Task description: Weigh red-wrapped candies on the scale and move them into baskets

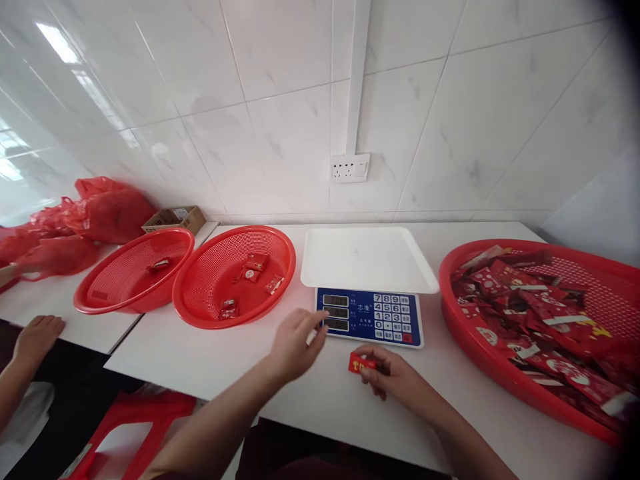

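Note:
My right hand point(393, 373) pinches a small red packet point(360, 363) with yellow marks, held just above the white table in front of the scale. Nothing shows in my left hand point(296, 345); its fingers are apart and reach toward the left edge of the blue keypad panel of the digital scale point(367, 319). I cannot tell whether the fingertips touch the panel. The scale's white weighing tray point(367, 260) has nothing on it. Left of the scale stands a red mesh basket point(235, 267) with several small red packets point(253, 267) lying in it.
A large red basket point(455, 327) heaped with red packets point(545, 313) stands at the right. Further left are another red basket point(125, 267), a cardboard box point(175, 218) and red plastic bags point(107, 213). Another person's hand point(40, 337) rests at the left table edge, near a red stool point(135, 413).

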Motion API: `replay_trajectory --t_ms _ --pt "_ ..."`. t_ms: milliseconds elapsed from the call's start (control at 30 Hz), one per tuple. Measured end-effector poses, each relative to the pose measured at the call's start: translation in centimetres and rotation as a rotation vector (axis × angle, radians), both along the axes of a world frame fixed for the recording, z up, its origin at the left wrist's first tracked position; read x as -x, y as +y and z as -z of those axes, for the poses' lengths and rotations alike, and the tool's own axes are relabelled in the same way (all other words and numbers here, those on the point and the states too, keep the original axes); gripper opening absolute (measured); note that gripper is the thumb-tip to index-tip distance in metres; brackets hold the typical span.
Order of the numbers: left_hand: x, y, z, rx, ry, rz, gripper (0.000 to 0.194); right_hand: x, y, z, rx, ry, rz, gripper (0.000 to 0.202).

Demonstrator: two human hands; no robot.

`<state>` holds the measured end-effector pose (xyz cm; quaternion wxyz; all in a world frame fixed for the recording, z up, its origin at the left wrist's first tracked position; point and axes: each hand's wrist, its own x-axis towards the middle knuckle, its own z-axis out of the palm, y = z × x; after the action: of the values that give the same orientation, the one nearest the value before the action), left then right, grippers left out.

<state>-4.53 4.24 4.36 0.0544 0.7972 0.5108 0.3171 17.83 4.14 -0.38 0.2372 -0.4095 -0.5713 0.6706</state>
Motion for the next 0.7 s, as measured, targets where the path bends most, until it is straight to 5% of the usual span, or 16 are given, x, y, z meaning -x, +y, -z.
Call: replay_trajectory --t_ms 133,267,400,533,700 --pt "-3.0 -1.6 3.9 0.270 -0.049 0.085 0.023 0.4 2.7 -3.6 -0.189 0.000 0.295 0.049" --pt "-4.8 -0.7 4.4 0.321 -0.017 0.258 0.020 0.8 4.4 -6.8 -0.453 -0.095 0.444 0.067" --pt "-5.7 -0.1 4.5 0.340 -0.012 0.386 0.021 -0.6 3.5 -7.9 -0.614 -0.313 0.370 0.066" --pt "-5.5 0.1 5.5 0.399 -0.075 0.383 0.023 -5.6 2.6 -9.3 -0.687 -0.546 0.461 0.048" --pt "-4.9 0.7 6.0 0.507 -0.120 0.350 0.025 -16.4 4.3 -11.0 -0.546 -0.916 0.609 0.056"
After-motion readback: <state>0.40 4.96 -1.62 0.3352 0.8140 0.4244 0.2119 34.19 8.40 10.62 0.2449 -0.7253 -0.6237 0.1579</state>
